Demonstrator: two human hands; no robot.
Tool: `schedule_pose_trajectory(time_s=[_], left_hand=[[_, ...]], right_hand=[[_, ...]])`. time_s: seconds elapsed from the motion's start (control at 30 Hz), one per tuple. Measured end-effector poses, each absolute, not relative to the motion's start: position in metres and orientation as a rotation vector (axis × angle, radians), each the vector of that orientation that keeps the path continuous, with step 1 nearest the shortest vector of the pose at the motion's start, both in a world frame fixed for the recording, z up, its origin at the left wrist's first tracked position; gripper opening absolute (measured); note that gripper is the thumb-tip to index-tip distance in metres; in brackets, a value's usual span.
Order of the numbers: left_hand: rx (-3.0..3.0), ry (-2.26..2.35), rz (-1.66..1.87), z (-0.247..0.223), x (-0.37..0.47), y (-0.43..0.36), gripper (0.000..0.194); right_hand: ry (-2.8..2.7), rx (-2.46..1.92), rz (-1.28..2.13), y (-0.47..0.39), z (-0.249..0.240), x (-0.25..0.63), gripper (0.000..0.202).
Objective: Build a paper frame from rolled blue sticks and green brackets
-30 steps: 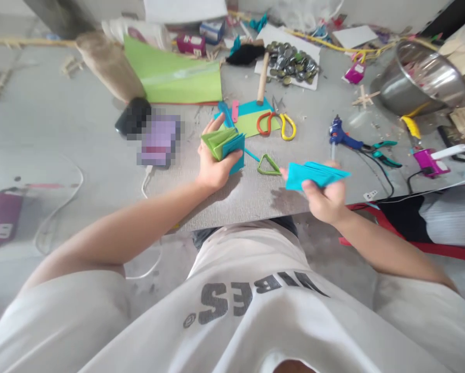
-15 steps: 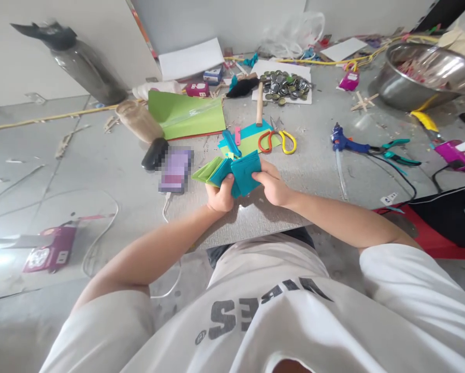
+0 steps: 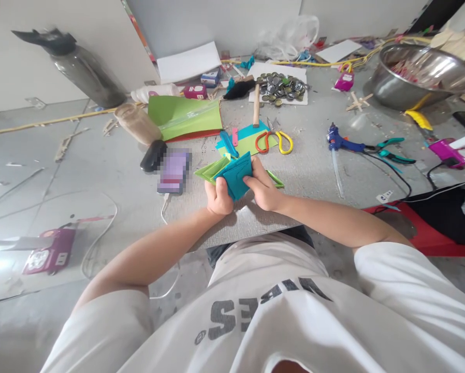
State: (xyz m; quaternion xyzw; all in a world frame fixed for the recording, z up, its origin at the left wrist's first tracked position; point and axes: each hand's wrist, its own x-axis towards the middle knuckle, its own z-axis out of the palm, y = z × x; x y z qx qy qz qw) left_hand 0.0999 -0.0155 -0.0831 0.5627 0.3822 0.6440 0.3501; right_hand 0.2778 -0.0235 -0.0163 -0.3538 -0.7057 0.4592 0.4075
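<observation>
Between my two hands, above the table's front edge, is a folded paper piece (image 3: 236,177) with teal panels in the middle and light green pleats fanning out to the left. My left hand (image 3: 219,198) is closed on its left side, thumb pressed on the teal face. My right hand (image 3: 266,187) pinches the right side, and a green fold shows behind those fingers. Just beyond lie a blue cutter (image 3: 229,143), a small pink strip (image 3: 234,137), teal and green paper sheets (image 3: 261,146), and scissors (image 3: 286,142) with orange and yellow handles.
To the left are a phone (image 3: 174,171), a dark case (image 3: 153,156) and green sheets (image 3: 189,115). Bottle caps (image 3: 281,87) and a wooden-handled tool (image 3: 256,106) lie at the back. At right are a blue glue gun (image 3: 343,141), pliers (image 3: 393,151) and a steel bowl (image 3: 407,88).
The teal panels, spread apart before, are now closed together and overlap. My right hand has moved slightly left, and a green fold now shows behind it.
</observation>
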Motion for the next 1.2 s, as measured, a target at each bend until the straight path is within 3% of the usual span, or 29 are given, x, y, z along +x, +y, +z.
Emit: schedule_pose_trajectory(time_s=[0.13,0.33,0.4,0.47,0.53,0.57,0.63,0.7,0.93,1.13,1.2], left_hand=[[1.672,1.006,1.731,-0.083,0.093,-0.008,0.107],[1.807,1.149,1.665,-0.065,0.095,-0.017,0.069],[1.717,1.142,1.647,-0.056,0.098,-0.024,0.056],[1.662,1.104,1.618,-0.048,0.100,-0.031,0.049],[1.663,1.077,1.574,-0.041,0.101,-0.035,0.049],[1.678,1.076,1.543,-0.038,0.100,-0.037,0.050],[1.700,1.087,1.479,-0.034,0.100,-0.038,0.051],[1.681,1.104,1.447,-0.031,0.099,-0.038,0.054],[1.506,1.166,1.442,-0.026,0.098,-0.038,0.053],[1.450,1.282,1.394,-0.011,0.118,-0.017,0.064],[1.424,1.283,1.339,-0.005,0.140,0.003,0.057]], right_hand=[[-1.842,-0.717,1.129,-0.028,-0.021,0.267,0.062],[-2.079,-0.577,1.067,-0.011,-0.010,0.291,0.077],[-2.211,-0.651,1.071,0.011,0.005,0.310,0.072],[-2.227,-0.990,0.966,0.040,0.023,0.326,0.047],[-2.072,-1.553,0.554,0.070,0.040,0.334,0.029],[-2.002,-1.799,0.396,0.084,0.046,0.335,0.029],[-1.956,-2.100,0.264,0.106,0.052,0.331,0.051],[-2.008,-2.195,0.294,0.119,0.052,0.325,0.071],[-1.913,-2.132,0.412,0.140,0.039,0.345,0.104],[-1.288,-1.805,0.977,0.143,0.045,0.415,0.065],[-1.178,-1.664,1.079,0.136,0.052,0.435,0.058]])
